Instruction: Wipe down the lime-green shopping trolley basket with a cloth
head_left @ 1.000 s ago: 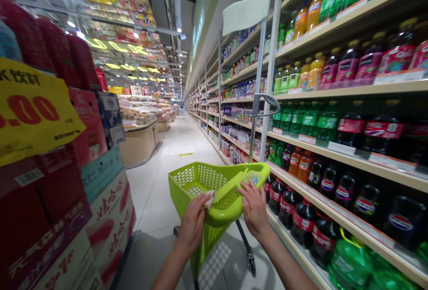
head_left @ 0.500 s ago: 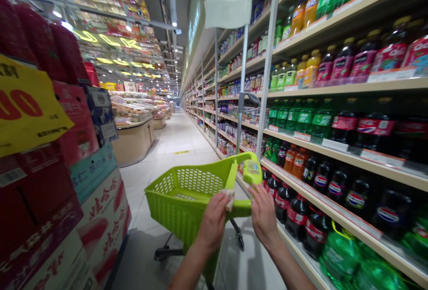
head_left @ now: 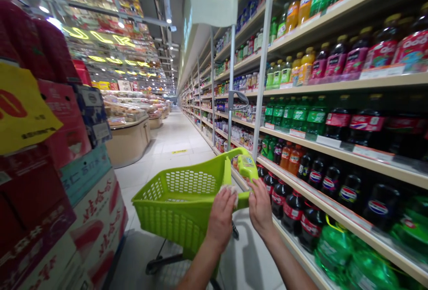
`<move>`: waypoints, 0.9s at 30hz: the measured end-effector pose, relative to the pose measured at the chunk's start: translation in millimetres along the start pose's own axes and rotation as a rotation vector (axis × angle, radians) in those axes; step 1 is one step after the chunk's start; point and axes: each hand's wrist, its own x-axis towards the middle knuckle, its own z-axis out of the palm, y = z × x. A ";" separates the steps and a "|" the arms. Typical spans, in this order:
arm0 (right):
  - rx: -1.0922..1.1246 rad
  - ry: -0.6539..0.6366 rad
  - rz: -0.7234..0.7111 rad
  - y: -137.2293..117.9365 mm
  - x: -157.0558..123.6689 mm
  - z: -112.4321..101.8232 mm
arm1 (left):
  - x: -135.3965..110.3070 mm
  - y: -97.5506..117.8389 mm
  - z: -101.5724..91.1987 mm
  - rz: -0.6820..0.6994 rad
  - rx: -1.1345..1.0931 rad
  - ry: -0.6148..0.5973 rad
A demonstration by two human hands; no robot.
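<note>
A lime-green shopping cart (head_left: 174,218) stands in the aisle, its perforated basket turned toward the left. My left hand (head_left: 221,212) is closed over a crumpled whitish cloth (head_left: 236,196) and presses it on the cart's near rim, close to the handle. Just right of it, my right hand (head_left: 260,205) has its fingers wrapped around the cart's green handle frame (head_left: 246,167). Part of the cloth is hidden under the left fingers. From the cart rises a metal pole (head_left: 231,71) with a blank white sign panel (head_left: 214,10) on top.
Shelves of bottled drinks (head_left: 334,125) line the right side close by. On the left, stacked drink cartons (head_left: 96,218) with a yellow price sign (head_left: 23,107) narrow the way. Farther ahead are a rounded display counter (head_left: 130,142) and the tiled floor (head_left: 180,134) of the aisle.
My left hand has slid the cloth slightly to the right along the rim, toward my right hand. My right hand keeps its hold. The view has shifted, so the scene sits a little farther left.
</note>
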 end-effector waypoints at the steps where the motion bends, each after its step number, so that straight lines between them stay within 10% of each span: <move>1: -0.011 -0.014 -0.001 0.3 -0.2 -0.9 | -0.1 -0.2 1.1 0.011 0.003 -0.006; 8: 0.009 -0.009 0.018 3.0 1.5 -1.6 | -37.4 -70.1 -6.8 -0.267 0.109 0.051; 15: 0.043 -0.021 -0.003 9.4 0.3 -2.1 | -10.4 -17.8 -0.2 -0.001 0.037 -0.037; 22: 0.086 -0.045 0.022 15.1 1.6 -5.5 | -37.1 -75.8 -7.0 -0.234 0.097 0.083; 27: 0.102 -0.040 0.011 16.0 1.0 -3.5 | -5.9 -19.9 2.6 -0.001 -0.013 -0.023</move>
